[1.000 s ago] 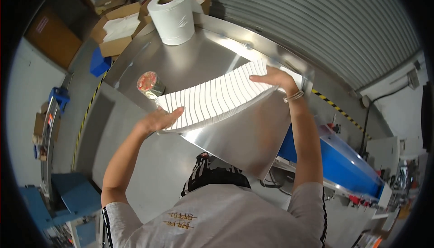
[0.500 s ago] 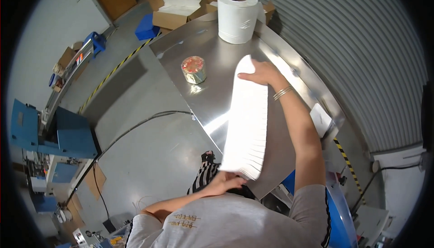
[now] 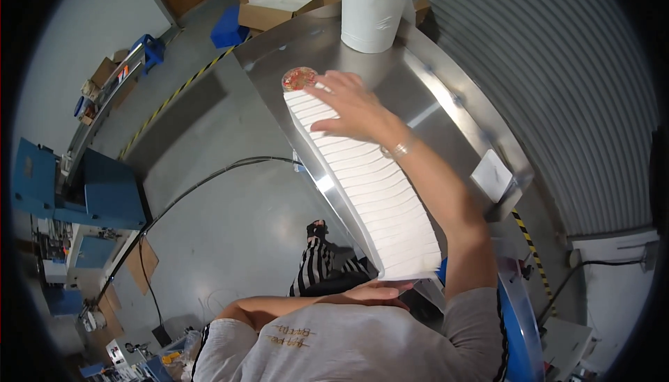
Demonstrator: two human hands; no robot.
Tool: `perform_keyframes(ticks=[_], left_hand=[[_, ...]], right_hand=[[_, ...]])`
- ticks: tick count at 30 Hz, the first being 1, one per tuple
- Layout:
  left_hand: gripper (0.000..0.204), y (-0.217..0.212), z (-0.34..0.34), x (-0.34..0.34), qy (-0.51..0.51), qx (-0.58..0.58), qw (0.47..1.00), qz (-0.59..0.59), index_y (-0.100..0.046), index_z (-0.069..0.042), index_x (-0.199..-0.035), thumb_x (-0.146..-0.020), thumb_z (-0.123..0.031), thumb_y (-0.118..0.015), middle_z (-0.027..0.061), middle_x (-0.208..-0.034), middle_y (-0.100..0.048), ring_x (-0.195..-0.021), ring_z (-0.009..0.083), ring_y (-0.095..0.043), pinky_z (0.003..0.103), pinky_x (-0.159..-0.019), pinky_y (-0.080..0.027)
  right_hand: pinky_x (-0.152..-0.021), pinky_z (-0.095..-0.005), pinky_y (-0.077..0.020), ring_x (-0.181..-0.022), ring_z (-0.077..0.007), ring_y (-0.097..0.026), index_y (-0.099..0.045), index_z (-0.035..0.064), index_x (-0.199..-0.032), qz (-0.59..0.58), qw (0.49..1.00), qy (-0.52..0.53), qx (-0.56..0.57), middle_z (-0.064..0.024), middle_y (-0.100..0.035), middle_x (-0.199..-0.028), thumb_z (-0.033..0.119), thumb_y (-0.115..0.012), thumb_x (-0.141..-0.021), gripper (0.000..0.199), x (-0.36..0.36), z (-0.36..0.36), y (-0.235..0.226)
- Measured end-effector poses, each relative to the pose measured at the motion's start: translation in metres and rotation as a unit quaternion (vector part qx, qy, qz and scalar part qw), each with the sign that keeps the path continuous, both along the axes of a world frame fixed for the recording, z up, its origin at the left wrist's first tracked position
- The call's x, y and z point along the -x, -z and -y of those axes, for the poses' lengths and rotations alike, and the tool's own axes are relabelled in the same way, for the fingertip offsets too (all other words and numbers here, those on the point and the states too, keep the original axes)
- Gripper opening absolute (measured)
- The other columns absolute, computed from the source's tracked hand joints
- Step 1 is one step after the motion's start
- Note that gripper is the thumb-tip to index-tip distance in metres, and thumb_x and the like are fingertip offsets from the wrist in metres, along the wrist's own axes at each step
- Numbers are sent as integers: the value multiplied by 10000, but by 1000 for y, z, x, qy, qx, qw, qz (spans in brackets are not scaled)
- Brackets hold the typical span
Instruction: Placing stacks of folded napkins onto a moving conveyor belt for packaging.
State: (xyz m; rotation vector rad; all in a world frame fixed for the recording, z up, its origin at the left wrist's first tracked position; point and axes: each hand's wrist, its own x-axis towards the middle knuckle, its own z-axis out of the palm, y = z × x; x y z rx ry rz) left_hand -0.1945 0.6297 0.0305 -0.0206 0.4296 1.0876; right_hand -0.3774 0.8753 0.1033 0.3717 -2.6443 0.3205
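A long stack of thin white paper sheets (image 3: 376, 194), fanned into overlapping steps, stretches from my waist across the metal table (image 3: 317, 46). Over its far end lies my right hand (image 3: 348, 109), fingers spread and palm down on the sheets. My left hand (image 3: 380, 293) is at the near end, against my body, and holds that end from below; the stack partly covers its fingers. Just beyond the far end stands a short round drum (image 3: 300, 78) with a red and gold patterned top; the stack hides its side.
A big white paper roll (image 3: 371, 16) stands at the table's far end, with open cardboard boxes (image 3: 268, 16) behind. A white card (image 3: 492, 176) leans by the raised right edge. Blue transparent plastic (image 3: 516, 312) is near my right side. A black cable (image 3: 230, 167) crosses the floor.
The stack has tipped over and fanned out into steps, its far end swinging left to the drum. My right hand went left with it and opened from its grip. My left hand shifted right.
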Motion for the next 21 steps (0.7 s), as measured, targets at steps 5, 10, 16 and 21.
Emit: perform_keyframes(ticks=[5, 10, 16, 21], left_hand=[[550, 27, -2, -12, -46, -17, 998, 36, -332, -62, -1422, -934, -216, -535, 12, -1463, -367, -1124, 237, -544, 391, -899, -474], [441, 26, -27, -5, -89, -85, 988, 90, -418, -39, -1350, -963, -244, -477, 48, -1420, -411, -1089, 267, -578, 367, -857, -491], [309, 6, -54, -12, -60, -38, 997, -16, -499, -69, -1232, -951, -197, -499, 108, -1176, -613, -912, 256, -653, 315, -725, -517], [487, -40, -52, -20, -66, -430, 506, -745, -556, -41, -1223, -771, -127, -717, 98, -977, -593, -824, 238, -584, 349, -759, -446]], right_hand=[[-912, -408, -440, -1095, -322, -550, -550, 65, -1230, -43, 983, 137, 117, -162, -593, -1171, 258, -648, -845, 442, -114, -6, -27], [-826, -356, -515, -999, -291, -635, -534, 101, -1272, 135, 904, 348, 209, -176, -624, -1139, 66, -607, -845, 435, -271, -14, -3], [-1037, -374, -368, -1287, -261, -434, -284, -2, -1431, 217, 755, 329, 524, -167, -412, -1423, 178, -737, -791, 805, -355, 37, 81], [-1011, -358, -390, -1272, -268, -453, -323, 48, -1424, 36, 762, 393, 513, -168, -443, -1398, 206, -659, -864, 672, -344, 63, 104]])
